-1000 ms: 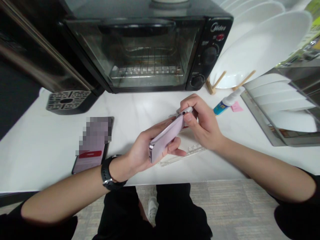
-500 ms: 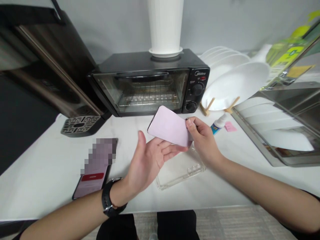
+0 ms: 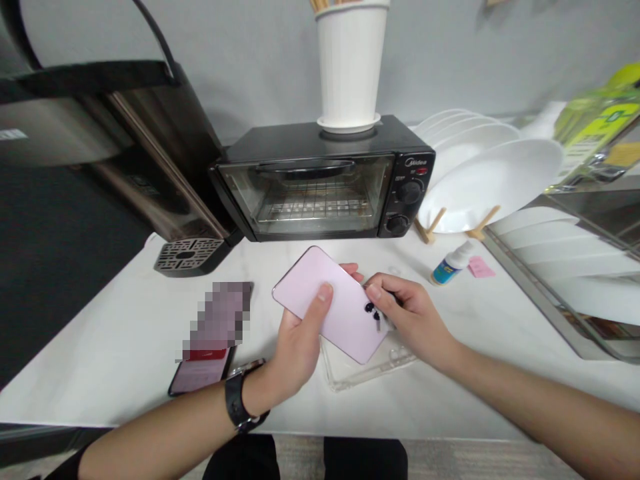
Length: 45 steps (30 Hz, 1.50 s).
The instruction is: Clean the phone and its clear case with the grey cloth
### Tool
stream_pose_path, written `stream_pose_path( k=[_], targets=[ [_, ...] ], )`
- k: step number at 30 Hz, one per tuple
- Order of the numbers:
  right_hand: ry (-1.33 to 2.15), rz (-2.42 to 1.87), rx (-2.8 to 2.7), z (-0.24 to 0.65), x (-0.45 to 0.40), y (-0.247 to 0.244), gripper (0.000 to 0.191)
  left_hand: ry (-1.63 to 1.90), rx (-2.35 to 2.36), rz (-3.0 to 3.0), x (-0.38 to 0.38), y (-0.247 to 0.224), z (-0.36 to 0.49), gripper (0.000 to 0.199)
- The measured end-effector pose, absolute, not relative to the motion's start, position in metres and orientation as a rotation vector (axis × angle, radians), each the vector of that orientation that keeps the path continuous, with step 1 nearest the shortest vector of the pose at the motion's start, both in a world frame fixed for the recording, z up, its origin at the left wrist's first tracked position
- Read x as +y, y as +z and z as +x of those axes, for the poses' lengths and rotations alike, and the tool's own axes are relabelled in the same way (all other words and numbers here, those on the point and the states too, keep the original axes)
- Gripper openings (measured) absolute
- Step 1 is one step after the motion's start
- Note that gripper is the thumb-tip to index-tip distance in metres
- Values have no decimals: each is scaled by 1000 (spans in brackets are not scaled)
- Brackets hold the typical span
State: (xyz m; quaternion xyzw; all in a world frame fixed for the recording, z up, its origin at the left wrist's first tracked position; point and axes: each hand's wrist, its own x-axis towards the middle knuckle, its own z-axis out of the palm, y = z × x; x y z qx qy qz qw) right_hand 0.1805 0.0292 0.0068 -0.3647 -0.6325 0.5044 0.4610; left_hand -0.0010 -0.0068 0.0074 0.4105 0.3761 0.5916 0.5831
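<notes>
A pink phone (image 3: 300,287) is held over the counter, its back with the dark camera lenses facing up. My left hand (image 3: 303,340) is wrapped round it from below, thumb pressed on the back. At the camera end, my right hand (image 3: 405,307) pinches the phone's edge, its other fingers curled and partly hidden. Beneath the phone a clear phone case (image 3: 345,380) lies on the counter, partly covered. A second phone (image 3: 203,377) with a lit, partly blurred screen lies left of my left hand.
A small spray bottle (image 3: 447,270) and a pink slip (image 3: 481,267) stand to the right. Behind are a black toaster oven (image 3: 320,200) bearing a white cup (image 3: 350,67), a drink dispenser (image 3: 190,257) and white plates (image 3: 490,180) on a wooden rack. A dish basin (image 3: 530,293) borders the right.
My left hand has gone from lying open under the phone to gripping it with the thumb on top. The phone has turned and lowered, so its camera lenses now show. The view has shifted.
</notes>
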Motion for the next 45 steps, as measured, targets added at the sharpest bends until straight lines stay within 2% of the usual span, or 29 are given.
stream_pose_path(
  k=[8,10,13,15,17,21,27,30,34,39,42,45],
  targets=[
    [1128,-1078,-1299,183,35,2,60,1296,805,896,-4,16,-1,39],
    [1152,-1037,-1173,184,36,2,52,1257,774,910,-3,17,-1,38],
    [1166,-947,-1123,186,32,3,24,1172,702,941,-2,15,-1,38],
    [1090,-944,-1190,187,30,4,15,1140,674,961,-2,12,0,41],
    [909,-958,-1303,188,28,6,15,1118,684,1006,-4,11,0,40],
    [520,-885,-1503,188,26,8,18,993,754,1306,-10,14,-3,23],
    [420,-796,-1451,185,18,5,25,923,821,1765,-14,19,-10,16],
    [339,-729,-1498,186,16,9,23,921,826,1840,-14,20,-11,22],
    [257,-702,-1583,187,15,15,34,939,829,1932,-12,21,-10,34],
    [183,-756,-1573,189,13,16,39,886,793,1991,-10,17,-10,72],
    [146,-765,-1595,190,10,14,40,878,793,1999,-9,14,-10,79],
    [151,-688,-1739,192,8,14,46,884,806,2008,-9,12,-10,76]
  ],
)
